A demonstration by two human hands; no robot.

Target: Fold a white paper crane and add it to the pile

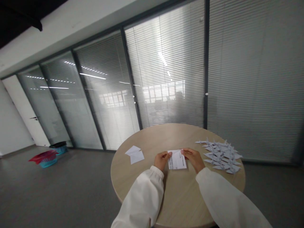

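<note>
A small white sheet of paper [177,161] with printed lines of text is held over the round table [180,199]. My left hand [162,159] pinches its left edge near the top, thumb on the face toward me. At the upper right corner, my right hand [193,158] grips the same sheet between thumb and fingers. Whether the sheet's lower edge touches the tabletop I cannot tell. Off to the left lies creased white paper [135,154], apart from my hands. To the right of my right hand sits a cluster of folded paper cranes [222,155] with pointed tips.
Glass partitions with blinds [166,69] stand behind the table. On the floor at the left are a blue bin with a red bag [45,158] and another with a black bag [59,147]. A white door [26,107] is at the far left.
</note>
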